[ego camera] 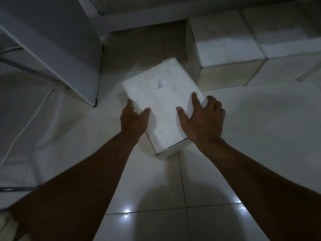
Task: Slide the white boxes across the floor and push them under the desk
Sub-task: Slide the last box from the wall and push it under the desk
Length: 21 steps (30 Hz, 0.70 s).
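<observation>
A white box (163, 101) lies on the tiled floor at the centre, turned at an angle. My left hand (133, 119) holds its left edge, thumb on top and fingers hidden down the side. My right hand (202, 120) rests on the box's right edge, thumb and forefinger flat on the top, the other fingers curled over the side. The desk's white side panel (57, 40) stands at the upper left, with a dark gap under the desk (142, 47) just beyond the box.
Two more white boxes (224, 49) (286, 40) sit side by side under the desk at the upper right. A white cable (26, 126) runs over the floor at the left, near a metal frame (19, 188). Open tiles lie in front.
</observation>
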### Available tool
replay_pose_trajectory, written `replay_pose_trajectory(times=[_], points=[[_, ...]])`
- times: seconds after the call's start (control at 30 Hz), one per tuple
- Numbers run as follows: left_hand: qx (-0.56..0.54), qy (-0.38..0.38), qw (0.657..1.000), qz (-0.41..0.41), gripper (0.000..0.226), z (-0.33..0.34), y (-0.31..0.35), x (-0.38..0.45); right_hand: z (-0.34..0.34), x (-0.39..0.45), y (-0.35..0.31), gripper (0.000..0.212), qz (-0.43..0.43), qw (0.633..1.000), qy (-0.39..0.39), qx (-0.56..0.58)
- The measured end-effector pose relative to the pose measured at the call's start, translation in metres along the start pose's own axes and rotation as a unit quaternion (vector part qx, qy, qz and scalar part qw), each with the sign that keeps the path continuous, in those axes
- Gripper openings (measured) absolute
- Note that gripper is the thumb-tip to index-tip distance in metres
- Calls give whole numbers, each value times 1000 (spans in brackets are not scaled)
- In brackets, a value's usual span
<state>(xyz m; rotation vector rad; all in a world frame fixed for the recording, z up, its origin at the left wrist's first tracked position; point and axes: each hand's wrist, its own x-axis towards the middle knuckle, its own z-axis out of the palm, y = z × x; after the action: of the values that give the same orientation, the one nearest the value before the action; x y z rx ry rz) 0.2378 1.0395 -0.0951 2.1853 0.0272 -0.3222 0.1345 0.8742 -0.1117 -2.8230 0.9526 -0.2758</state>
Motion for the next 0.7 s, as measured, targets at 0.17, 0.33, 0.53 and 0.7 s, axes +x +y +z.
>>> replay_pose_trajectory(times=[0.17, 0.33, 0.53, 0.7], points=[[7, -38, 999, 32, 67, 1, 9, 30, 0, -12, 12, 74, -20, 998, 14, 56], [243, -36, 934, 259, 71, -7, 2, 5, 6, -25, 51, 79, -238, 959, 32, 149], [383, -197, 798, 423, 115, -19, -9, -18, 8, -18, 68, 93, -310, 938, 22, 151], [430, -196, 775, 419, 119, -15, -6, -5, 11, -11, 68, 88, -305, 943, 26, 129]])
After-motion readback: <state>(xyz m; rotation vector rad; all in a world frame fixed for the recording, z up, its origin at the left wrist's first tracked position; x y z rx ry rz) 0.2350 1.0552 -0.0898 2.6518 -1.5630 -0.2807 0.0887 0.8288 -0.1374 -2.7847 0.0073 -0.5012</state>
